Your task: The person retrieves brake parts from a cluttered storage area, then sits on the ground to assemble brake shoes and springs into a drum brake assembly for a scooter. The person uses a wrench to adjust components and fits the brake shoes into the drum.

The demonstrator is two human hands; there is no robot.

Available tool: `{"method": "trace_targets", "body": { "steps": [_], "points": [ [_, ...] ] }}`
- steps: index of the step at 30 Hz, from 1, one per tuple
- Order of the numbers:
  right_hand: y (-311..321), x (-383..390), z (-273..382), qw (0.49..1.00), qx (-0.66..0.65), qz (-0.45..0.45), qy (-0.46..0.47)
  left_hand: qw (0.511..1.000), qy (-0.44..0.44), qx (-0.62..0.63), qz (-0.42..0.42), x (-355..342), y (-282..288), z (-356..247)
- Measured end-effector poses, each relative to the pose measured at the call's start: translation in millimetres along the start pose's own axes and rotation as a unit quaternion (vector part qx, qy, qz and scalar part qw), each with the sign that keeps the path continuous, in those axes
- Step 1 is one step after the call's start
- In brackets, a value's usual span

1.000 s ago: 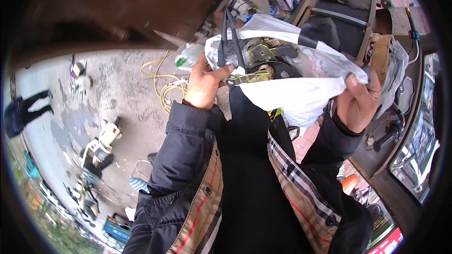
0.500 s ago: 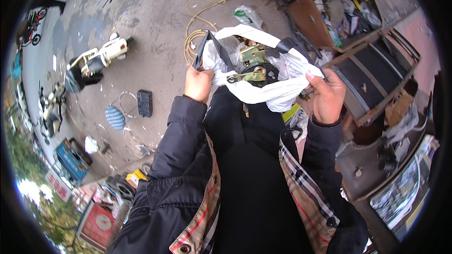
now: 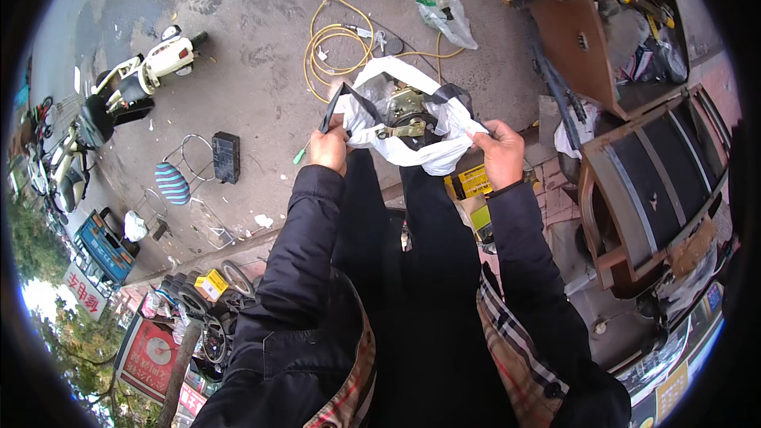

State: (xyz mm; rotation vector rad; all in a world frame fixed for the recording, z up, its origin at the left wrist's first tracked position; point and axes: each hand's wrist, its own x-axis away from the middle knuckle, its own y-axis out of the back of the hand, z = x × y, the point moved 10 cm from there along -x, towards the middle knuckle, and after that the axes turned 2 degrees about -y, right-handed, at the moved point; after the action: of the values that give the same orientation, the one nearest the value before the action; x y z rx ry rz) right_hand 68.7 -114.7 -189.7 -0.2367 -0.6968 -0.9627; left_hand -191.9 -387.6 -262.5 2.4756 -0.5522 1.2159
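A white plastic bag (image 3: pixel 434 157) with black patches hangs stretched between my two hands, its mouth spread wide. My left hand (image 3: pixel 329 149) is closed on the left rim, beside a black strip of the bag. Fingers of my right hand (image 3: pixel 502 155) pinch the right edge. Inside the bag lies a brass-coloured metal bracket (image 3: pixel 408 101), along with a round black part (image 3: pixel 422 125) and some clear wrapping. The lower part of the contents is hidden by the bag's near side.
A yellow hose (image 3: pixel 315 47) lies coiled on the ground ahead, near a clear plastic bag (image 3: pixel 453 22). An open brown box (image 3: pixel 579 43) and a black-topped cabinet (image 3: pixel 658 166) stand at right. Leftward are a striped stool (image 3: pixel 172 182), a black battery-like box (image 3: pixel 226 157) and a white scooter (image 3: pixel 162 62).
The view has shifted, showing more ground ahead. My hands have moved slightly closer together, both keeping hold of the bag, and the bag sits a little further left in view.
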Motion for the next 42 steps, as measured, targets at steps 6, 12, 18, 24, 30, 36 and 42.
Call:
{"method": "trace_targets", "body": {
  "steps": [6, 12, 18, 24, 30, 36, 42],
  "points": [
    [-11.8, -65.6, -101.4, 0.993, 0.027, -0.075, -0.085, 0.998, 0.054, 0.029, 0.017, -74.9, -20.9, 54.3],
    [-14.3, -149.7, -180.9, 0.978, 0.031, -0.156, -0.136, 0.985, 0.093, 0.12, 0.083, -138.8, -66.0, 100.7],
    [2.9, -231.2, -249.9, 0.95, 0.213, -0.176, -0.145, 0.979, -0.06, -0.043, 0.191, -184.8, -103.9, 111.8],
    [16.5, -276.3, -278.5, 0.921, 0.322, -0.194, -0.102, 0.961, -0.037, -0.181, 0.208, -201.8, -121.9, 122.1],
    [21.8, -282.5, -252.9, 0.967, 0.125, -0.177, -0.134, 0.988, 0.104, 0.046, 0.106, -225.4, -106.3, 123.2],
    [-39.1, -287.1, -278.7, 0.942, 0.314, 0.011, -0.121, 0.995, 0.075, 0.035, 0.054, -235.2, -93.2, 129.0],
    [-4.3, -295.8, -364.8, 0.888, 0.369, -0.165, -0.221, 0.996, 0.077, 0.021, 0.029, -230.5, -68.4, 153.9]
  ]
}}
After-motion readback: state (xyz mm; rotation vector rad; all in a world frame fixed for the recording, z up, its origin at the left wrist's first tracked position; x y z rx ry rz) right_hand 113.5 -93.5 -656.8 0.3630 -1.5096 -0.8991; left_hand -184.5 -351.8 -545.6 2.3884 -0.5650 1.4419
